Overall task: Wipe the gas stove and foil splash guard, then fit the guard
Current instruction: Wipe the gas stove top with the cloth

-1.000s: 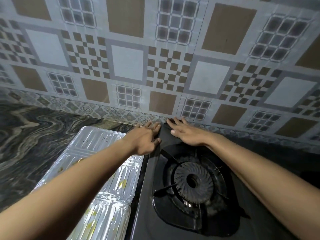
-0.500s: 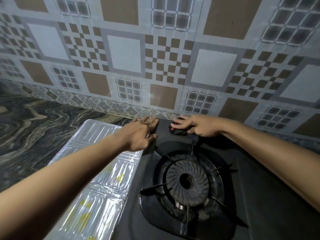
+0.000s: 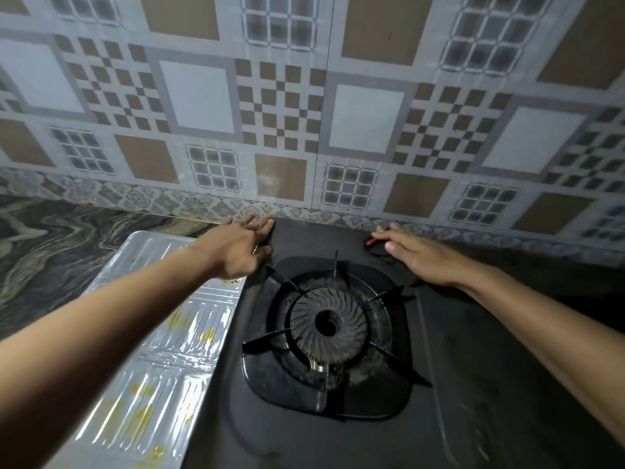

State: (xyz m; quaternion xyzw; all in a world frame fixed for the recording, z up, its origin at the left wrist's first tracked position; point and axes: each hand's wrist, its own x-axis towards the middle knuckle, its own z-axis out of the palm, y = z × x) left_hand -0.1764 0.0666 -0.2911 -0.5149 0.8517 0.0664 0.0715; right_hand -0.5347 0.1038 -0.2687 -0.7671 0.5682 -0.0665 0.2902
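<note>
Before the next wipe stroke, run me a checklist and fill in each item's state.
1. Cloth under control: ok. The right hand lies flat on the dark cloth at the stove's back edge.
2. Stove steadied: ok. The left hand rests on the back left corner of the stove.
3. Burner off: ok. No flame shows at the burner.
4. Foil guard clean: not ok. The foil guard carries yellow stains.
5. Guard fitted: not ok. It lies flat on the counter, left of the stove.
6. Stove top clean: cannot tell. The surface is too dark.
</note>
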